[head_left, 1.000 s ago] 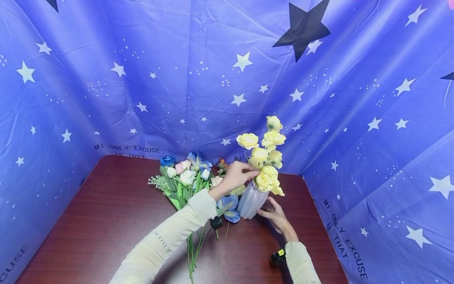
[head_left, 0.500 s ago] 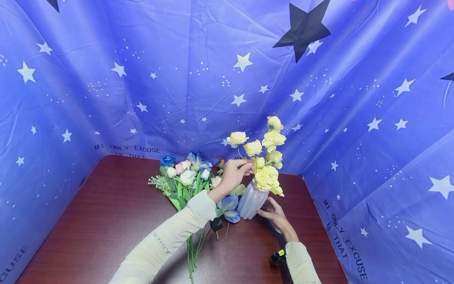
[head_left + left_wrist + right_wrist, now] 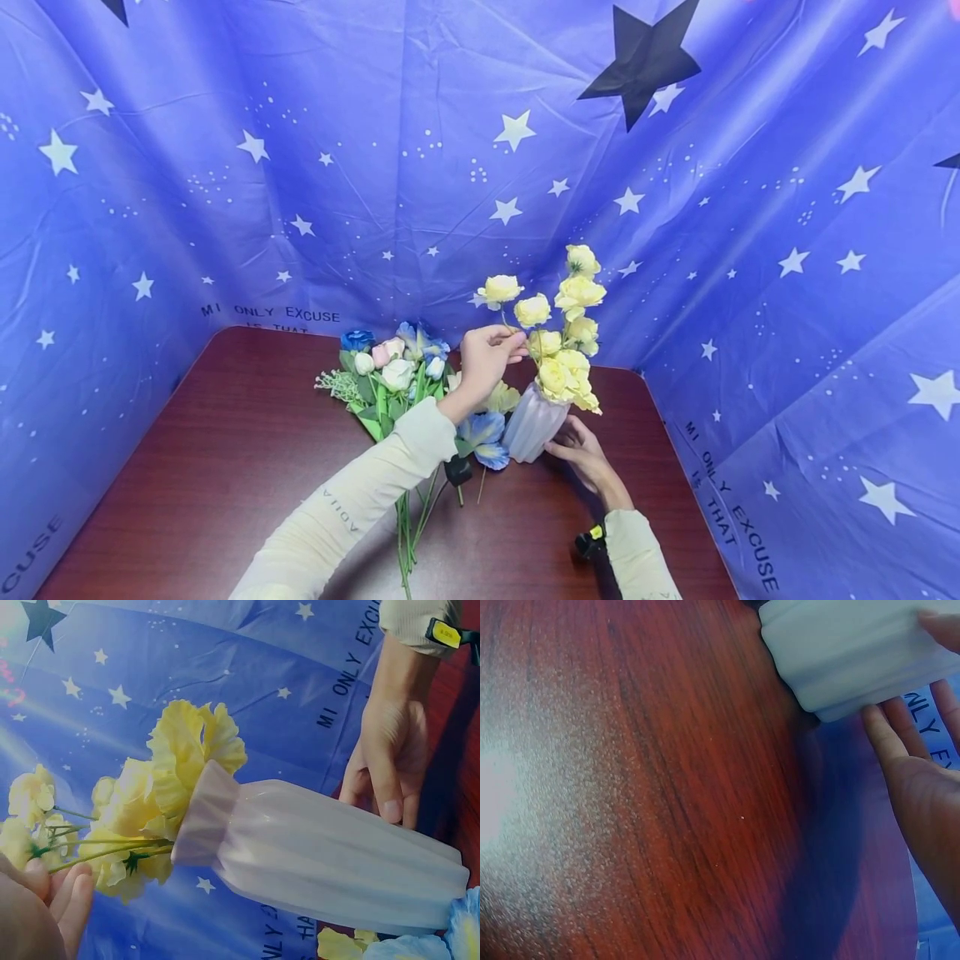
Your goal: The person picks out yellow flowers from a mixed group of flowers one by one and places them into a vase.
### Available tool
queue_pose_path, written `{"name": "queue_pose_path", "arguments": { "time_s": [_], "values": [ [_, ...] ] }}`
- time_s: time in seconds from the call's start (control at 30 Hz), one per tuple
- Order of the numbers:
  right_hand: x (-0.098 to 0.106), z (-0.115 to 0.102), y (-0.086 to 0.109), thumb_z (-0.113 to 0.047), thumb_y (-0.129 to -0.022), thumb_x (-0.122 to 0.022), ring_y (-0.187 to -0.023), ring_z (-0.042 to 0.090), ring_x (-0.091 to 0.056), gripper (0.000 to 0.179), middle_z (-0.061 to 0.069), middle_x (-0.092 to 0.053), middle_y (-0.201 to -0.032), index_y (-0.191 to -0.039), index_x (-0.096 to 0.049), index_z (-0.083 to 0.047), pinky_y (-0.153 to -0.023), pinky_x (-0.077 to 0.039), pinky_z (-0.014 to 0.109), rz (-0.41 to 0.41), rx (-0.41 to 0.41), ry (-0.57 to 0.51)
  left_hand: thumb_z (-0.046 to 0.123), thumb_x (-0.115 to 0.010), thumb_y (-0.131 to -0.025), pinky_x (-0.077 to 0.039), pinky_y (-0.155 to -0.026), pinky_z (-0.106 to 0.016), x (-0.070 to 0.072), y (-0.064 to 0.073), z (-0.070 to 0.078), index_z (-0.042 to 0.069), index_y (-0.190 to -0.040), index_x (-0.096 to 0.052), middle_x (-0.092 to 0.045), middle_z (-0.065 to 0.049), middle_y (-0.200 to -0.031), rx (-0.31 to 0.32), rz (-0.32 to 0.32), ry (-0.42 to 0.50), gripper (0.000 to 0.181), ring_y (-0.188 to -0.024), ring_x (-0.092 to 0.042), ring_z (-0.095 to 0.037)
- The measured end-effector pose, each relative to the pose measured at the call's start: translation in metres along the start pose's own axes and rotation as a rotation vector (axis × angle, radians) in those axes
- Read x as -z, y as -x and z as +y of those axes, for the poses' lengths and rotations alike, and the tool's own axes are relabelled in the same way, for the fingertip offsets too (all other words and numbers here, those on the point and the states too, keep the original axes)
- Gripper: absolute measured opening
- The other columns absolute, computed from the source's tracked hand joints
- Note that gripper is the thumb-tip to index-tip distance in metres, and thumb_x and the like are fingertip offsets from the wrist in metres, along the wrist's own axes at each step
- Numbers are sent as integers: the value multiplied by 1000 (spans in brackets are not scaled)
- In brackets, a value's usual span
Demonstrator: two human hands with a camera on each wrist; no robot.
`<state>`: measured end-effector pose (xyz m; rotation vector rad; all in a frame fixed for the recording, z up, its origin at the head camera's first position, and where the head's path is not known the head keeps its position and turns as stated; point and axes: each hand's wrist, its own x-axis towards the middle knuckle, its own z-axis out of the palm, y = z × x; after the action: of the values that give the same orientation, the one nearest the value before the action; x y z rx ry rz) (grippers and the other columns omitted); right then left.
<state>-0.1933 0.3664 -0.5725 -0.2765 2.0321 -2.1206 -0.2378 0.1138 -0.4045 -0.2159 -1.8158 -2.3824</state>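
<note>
Two hands flank one pleated, pale lilac vase (image 3: 534,425), which sits on the reddish-brown wood table (image 3: 187,450) below and to the right of my left hand (image 3: 485,358) and against my right hand (image 3: 588,462); its mouth appears to lean rightward, and I cannot tell whether its base lies flat. Yellow ranunculus-like flowers (image 3: 572,375) rise from the mouth, above my right hand and just beyond the fingertips of my left. Judged by look, the vase is a hard, hollow shell, rigid and smooth enough to slip; if ceramic, it could chip when knocked over. The ribs of its lower body offer the surest hold. The flowers seem to be fabric: very light, soft at the petals, springy along the thin stems (image 3: 105,856), which are the place to pinch, with little pressure. My left hand is nearly closed, a stem caught between thumb and fingertips below an outlying bloom. My right hand is spread wider, loosely clasping the vase, thumb on its near side and fingers round behind its lower body. Left of my left hand lies a white rose (image 3: 397,375); below it, beside the vase, a blue iris (image 3: 483,437).
</note>
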Motion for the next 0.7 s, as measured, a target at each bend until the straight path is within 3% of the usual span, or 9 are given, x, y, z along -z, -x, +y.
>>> {"name": "queue_pose_path", "arguments": {
  "time_s": [0.3, 0.43, 0.7],
  "values": [
    [0, 0, -1, 14, -88, -66, -114, 8, -64, 53, -8, -67, -122, -126, -57, -21, -95, -56, 24, 7, -13, 9, 3, -77, -89, -65, -71, -34, 1, 1, 2, -7, -92, -78, -78, -21, -93, 114, -150, -181, 11, -79, -78, -31],
    [1, 2, -1, 14, -87, -66, -113, 8, -64, 53, -7, -67, -121, -125, -58, -22, -94, -56, 25, -2, 0, 0, 1, -77, -89, -65, -74, -40, 1, 2, 1, -9, -93, -77, -77, -23, -95, 151, -204, -208, 11, -82, -77, -36],
    [2, 2, -1, 13, -88, -66, -112, 7, -64, 51, -7, -68, -120, -124, -59, -22, -93, -56, 24, -13, 23, -4, 2, -79, -86, -64, -63, -27, 0, 4, 1, -6, -90, -79, -77, -22, -88, 158, -258, -299, 9, -81, -77, -38]
  ]
}}
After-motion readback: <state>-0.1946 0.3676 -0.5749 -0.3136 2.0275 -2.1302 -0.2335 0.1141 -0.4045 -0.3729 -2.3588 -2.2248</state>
